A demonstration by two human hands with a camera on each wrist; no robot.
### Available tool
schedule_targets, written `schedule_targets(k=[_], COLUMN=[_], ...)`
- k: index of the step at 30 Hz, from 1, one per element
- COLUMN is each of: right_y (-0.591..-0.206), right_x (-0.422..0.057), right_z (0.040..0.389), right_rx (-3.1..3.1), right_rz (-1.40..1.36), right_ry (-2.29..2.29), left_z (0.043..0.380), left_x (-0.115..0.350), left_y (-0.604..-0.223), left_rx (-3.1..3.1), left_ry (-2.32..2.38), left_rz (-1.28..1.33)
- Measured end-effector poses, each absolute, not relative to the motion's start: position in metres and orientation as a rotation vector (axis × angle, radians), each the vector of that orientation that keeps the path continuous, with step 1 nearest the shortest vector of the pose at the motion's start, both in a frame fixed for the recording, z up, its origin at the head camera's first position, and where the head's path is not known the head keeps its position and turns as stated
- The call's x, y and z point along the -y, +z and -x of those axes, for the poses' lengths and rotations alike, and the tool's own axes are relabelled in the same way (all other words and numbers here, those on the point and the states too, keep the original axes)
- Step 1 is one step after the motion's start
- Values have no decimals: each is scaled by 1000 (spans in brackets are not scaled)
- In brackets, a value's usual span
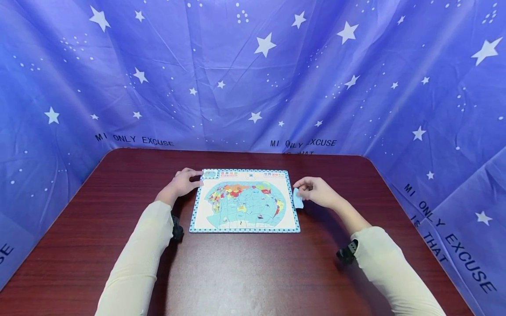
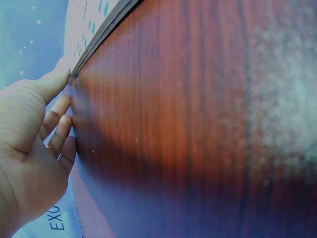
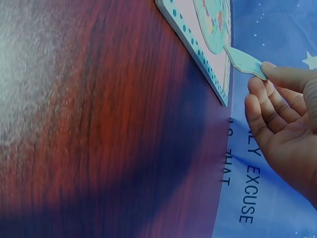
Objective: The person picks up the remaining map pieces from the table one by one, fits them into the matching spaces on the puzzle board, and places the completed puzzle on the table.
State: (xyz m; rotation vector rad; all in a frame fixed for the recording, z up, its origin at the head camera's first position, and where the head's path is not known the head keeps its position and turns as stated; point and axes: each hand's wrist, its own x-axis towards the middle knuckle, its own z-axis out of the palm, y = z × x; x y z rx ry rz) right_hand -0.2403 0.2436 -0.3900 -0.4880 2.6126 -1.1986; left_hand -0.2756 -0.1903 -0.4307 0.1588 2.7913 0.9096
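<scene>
A world-map jigsaw puzzle board (image 1: 245,179) with a blue-dotted border lies flat on the table, its oval map filled with coloured land and pale blue sea pieces. At its upper left edge is my left hand (image 1: 184,182), thumb and forefinger spread and touching the board's side. The left wrist view shows that hand (image 2: 32,119) with its thumb at the board's edge and the other fingers lightly bent beside it. My right hand (image 1: 318,192) pinches a light blue puzzle piece (image 3: 245,63) between thumb and forefinger, just off the board's right side.
The dark red wooden table (image 1: 237,272) has rounded far corners. Behind it and along both sides hangs a blue curtain (image 1: 221,109) with white stars and lettering. Black wrist cameras (image 1: 348,253) sit at the cuffs of the cream sleeves (image 1: 136,259).
</scene>
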Motion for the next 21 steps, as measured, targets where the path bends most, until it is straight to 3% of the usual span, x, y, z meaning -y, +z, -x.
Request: schedule_targets(k=[21], right_y=[-399], right_x=[-216], right_z=[244], right_rx=[-2559], right_rz=[563], right_ry=[-1265], left_z=[277], left_x=[190], left_y=[-432], left_rx=[-2793], left_ry=[906], left_rz=[-154])
